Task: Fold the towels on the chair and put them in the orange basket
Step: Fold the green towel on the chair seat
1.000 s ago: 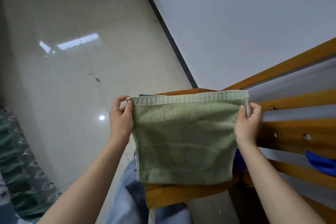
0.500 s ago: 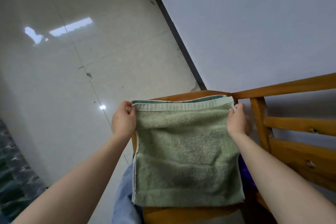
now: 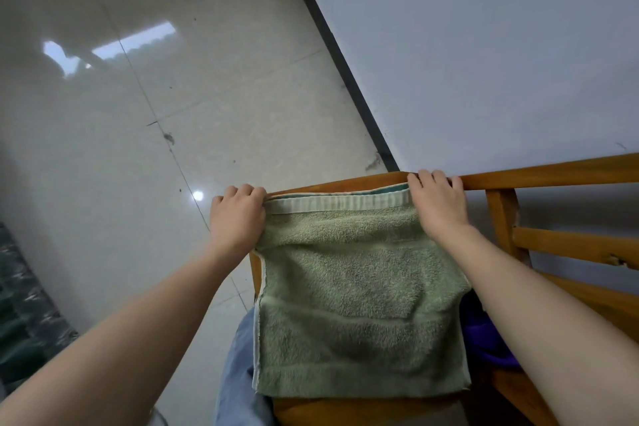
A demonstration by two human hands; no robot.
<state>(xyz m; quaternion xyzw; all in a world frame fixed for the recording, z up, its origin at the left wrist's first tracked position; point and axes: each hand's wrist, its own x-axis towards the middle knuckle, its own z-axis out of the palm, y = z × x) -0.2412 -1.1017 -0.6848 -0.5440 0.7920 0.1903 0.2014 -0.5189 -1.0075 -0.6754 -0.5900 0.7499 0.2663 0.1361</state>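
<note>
A folded green towel [image 3: 359,301] lies flat over the seat of a wooden chair [image 3: 539,173], its pale hemmed edge at the far side. My left hand [image 3: 238,214] pinches the towel's far left corner. My right hand [image 3: 437,207] presses down on the far right corner, fingers curled over the chair's edge. A strip of a darker teal layer shows under the far hem. Some purple-blue cloth [image 3: 484,335] peeks out beside the towel's right edge, mostly hidden by my right forearm. The orange basket is not in view.
The chair's slatted back [image 3: 574,245] runs along the right. A white wall [image 3: 484,45] with a dark baseboard stands behind the chair. Glossy tiled floor [image 3: 138,114] spreads to the left. My jeans-clad leg [image 3: 238,373] is under the towel's near edge. Patterned dark fabric [image 3: 24,308] sits at far left.
Both hands have lowered the towel from hanging in the air to lying flat on the chair seat, moving forward to the seat's far edge. The view has tilted toward the chair.
</note>
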